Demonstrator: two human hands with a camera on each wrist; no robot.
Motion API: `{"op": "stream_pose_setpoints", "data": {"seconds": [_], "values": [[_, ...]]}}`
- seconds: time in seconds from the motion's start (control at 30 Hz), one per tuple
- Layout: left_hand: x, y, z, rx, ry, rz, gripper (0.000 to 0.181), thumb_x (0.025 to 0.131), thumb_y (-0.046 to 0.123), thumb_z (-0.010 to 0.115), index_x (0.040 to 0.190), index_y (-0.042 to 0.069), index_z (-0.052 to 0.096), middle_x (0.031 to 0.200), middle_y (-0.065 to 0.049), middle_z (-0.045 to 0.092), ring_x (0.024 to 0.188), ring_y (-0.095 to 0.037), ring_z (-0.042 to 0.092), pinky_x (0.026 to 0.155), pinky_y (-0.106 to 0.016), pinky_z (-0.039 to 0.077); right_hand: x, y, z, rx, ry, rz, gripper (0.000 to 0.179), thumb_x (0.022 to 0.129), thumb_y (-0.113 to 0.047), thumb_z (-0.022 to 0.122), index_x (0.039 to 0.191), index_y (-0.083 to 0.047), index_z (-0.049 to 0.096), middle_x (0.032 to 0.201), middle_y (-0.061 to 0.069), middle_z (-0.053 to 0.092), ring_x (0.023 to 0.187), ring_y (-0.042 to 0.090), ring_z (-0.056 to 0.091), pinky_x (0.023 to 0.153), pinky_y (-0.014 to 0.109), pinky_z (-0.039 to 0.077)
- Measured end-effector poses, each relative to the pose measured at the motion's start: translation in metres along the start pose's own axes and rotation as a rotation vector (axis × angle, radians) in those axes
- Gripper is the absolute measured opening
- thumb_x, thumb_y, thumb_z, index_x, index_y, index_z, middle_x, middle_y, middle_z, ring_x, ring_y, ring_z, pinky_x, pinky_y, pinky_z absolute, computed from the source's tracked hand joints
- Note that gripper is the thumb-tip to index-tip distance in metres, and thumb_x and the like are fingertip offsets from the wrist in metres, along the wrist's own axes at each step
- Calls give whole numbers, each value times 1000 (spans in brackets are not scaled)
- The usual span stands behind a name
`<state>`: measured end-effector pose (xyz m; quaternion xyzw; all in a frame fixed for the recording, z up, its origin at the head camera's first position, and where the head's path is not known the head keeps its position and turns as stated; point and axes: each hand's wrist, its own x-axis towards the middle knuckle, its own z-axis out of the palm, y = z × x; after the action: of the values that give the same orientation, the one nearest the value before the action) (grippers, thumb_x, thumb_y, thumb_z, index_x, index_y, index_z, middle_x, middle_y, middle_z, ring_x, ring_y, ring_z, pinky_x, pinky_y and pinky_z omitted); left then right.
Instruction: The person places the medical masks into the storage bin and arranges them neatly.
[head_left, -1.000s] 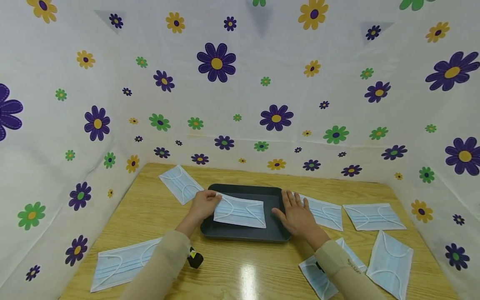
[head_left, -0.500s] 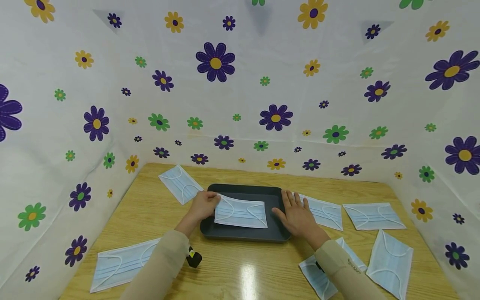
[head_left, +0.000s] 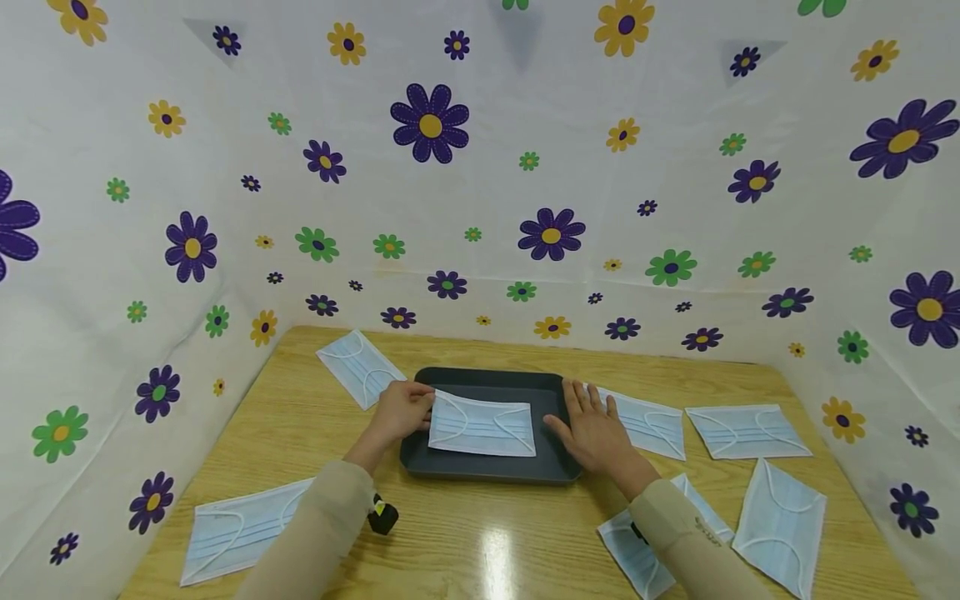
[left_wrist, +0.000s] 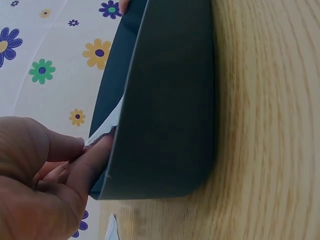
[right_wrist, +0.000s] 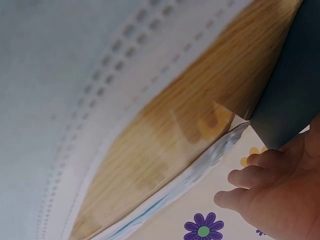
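Note:
A pale blue face mask with white ear loops lies in the dark grey tray in the head view. At the tray's left rim, my left hand has its thumb and fingers at the mask's upper left corner. The left wrist view shows the thumb tip of the left hand against that corner of the mask, with fingers beneath it inside the tray wall. On the tray's right rim rests my right hand, its fingers extended and holding nothing.
More face masks lie flat on the wooden table: one mask at back left, another mask at front left, and several on the right, including one mask. A flower-patterned sheet surrounds the table.
My left hand has slid slightly left, so less of the mask's corner is covered by the thumb. The mask has settled a little to the right in the tray. My right hand stays put.

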<state>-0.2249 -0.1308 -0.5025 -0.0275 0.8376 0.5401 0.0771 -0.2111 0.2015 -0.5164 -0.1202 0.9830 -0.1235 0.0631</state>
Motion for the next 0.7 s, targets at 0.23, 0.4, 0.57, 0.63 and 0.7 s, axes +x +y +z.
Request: {"op": "stream_pose_setpoints", "data": {"seconds": [0.23, 0.4, 0.57, 0.63, 0.7], "values": [[0, -1, 0, -35, -10, 24, 27, 105, 1, 58, 125, -13, 70, 109, -28, 77, 82, -23, 79, 68, -33, 65, 0, -2, 0, -4, -3, 4, 83, 111, -54, 40, 167, 2, 16, 172, 28, 22, 160, 53, 15, 125, 74, 10], [1, -2, -8, -104, -3, 13, 28, 105, 1, 58, 128, -12, 68, 105, -27, 78, 81, -23, 80, 71, -33, 66, 0, -2, -1, -1, -2, 4, 82, 112, -53, 40, 167, 3, 16, 172, 28, 22, 160, 52, 15, 125, 74, 10], [0, -2, -16, -131, -27, 10, 30, 107, 2, 57, 131, -13, 66, 105, -28, 77, 82, -23, 80, 73, -33, 66, 0, -2, -1, 2, -6, 8, 82, 112, -53, 40, 167, 2, 15, 172, 28, 21, 160, 52, 14, 126, 74, 9], [-1, -3, -18, -134, -36, 18, 31, 107, 3, 57, 132, -13, 65, 105, -28, 77, 81, -23, 80, 73, -33, 66, 0, -2, -1, 1, -10, 9, 83, 112, -54, 39, 167, 2, 15, 172, 28, 21, 160, 52, 14, 126, 74, 9], [0, -4, -22, -133, -36, 28, 31, 107, 4, 58, 132, -13, 65, 104, -27, 77, 81, -22, 80, 74, -34, 66, 0, -1, -1, -1, -11, 9, 83, 112, -55, 39, 167, 3, 15, 172, 28, 21, 160, 52, 15, 126, 73, 9]]}}
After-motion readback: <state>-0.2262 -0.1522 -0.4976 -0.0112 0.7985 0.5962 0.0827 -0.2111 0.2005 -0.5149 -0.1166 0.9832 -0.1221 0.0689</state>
